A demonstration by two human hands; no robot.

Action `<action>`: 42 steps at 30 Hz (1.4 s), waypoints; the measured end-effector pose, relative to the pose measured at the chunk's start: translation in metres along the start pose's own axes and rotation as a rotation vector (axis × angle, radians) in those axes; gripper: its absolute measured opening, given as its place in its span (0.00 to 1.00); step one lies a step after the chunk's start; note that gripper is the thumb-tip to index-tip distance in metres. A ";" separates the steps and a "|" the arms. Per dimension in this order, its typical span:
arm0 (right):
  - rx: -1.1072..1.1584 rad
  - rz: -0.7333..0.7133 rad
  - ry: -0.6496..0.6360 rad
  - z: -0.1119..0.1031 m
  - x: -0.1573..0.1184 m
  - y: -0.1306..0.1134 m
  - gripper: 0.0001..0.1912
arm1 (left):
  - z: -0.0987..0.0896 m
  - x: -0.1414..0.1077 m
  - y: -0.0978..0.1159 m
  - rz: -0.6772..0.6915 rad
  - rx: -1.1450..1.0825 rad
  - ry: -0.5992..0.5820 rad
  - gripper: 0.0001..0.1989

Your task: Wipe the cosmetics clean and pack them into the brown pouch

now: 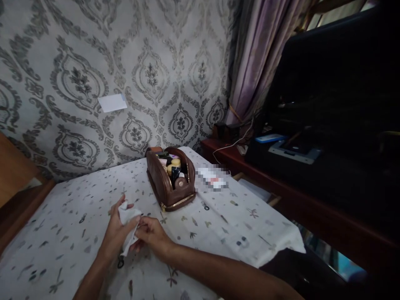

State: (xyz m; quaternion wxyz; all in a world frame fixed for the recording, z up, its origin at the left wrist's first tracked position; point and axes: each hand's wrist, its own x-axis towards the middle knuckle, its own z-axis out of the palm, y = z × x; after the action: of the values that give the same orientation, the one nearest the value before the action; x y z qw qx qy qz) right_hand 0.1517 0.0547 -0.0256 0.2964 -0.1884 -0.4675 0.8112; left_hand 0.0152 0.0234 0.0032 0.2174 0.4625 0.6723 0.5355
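Observation:
A crumpled white cloth (128, 214), perhaps a tissue or wipe, lies across the palm of my left hand (117, 229), with the thumb pressed over it. The fingers of my right hand (153, 235) are pinched together at the cloth's right edge; whether they hold something small besides it is hidden. Just beyond both hands a brown leather pouch (159, 179) stands unzipped on the bed-like surface or table. Inside it are a round brown case (180, 183), a black tube (175, 173), yellowish sponges (172, 166) and other small items.
A patterned white cover (93, 233) spreads under everything. Right of the pouch lies a pixelated white item (214, 179). Further right are a dark red desk (231, 154) with a white cable, and a large black case (318, 96). A wooden panel (18, 175) borders the left.

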 end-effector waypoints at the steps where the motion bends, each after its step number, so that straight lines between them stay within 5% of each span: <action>1: 0.007 0.006 -0.001 -0.001 -0.001 0.001 0.35 | 0.002 0.000 -0.002 0.001 0.015 0.010 0.45; 8: -0.051 0.139 -0.016 -0.003 -0.011 -0.006 0.36 | 0.001 -0.004 0.014 -0.058 -0.029 0.259 0.22; 11: -0.048 0.194 -0.077 -0.002 -0.014 -0.011 0.33 | -0.001 -0.009 0.022 -0.274 -0.200 0.316 0.24; 15: 0.058 0.243 -0.121 -0.001 -0.015 -0.010 0.29 | -0.003 -0.010 0.025 -0.346 -0.548 0.265 0.27; 20: 0.206 0.299 -0.086 -0.002 -0.012 -0.009 0.28 | 0.000 -0.014 0.025 -0.303 -0.856 0.015 0.30; 27: 0.291 0.171 -0.011 -0.006 -0.005 -0.003 0.25 | 0.016 -0.031 0.026 -0.360 -0.742 -0.306 0.29; 32: -0.021 0.161 -0.046 -0.018 -0.004 -0.010 0.23 | 0.012 -0.030 0.020 -0.312 -0.564 -0.209 0.25; 36: -0.329 -0.036 0.104 -0.025 -0.009 -0.030 0.18 | 0.001 -0.026 0.014 -0.256 -0.242 -0.097 0.26; 42: -0.268 -0.242 0.103 -0.025 -0.014 -0.049 0.21 | -0.003 -0.027 0.016 -0.182 -0.083 -0.285 0.26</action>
State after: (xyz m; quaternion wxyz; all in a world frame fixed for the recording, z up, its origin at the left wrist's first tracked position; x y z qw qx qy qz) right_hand 0.1917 0.0811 0.0055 0.3874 -0.2098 -0.5750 0.6894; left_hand 0.0320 -0.0009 0.0130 0.3773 0.4615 0.6511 0.4698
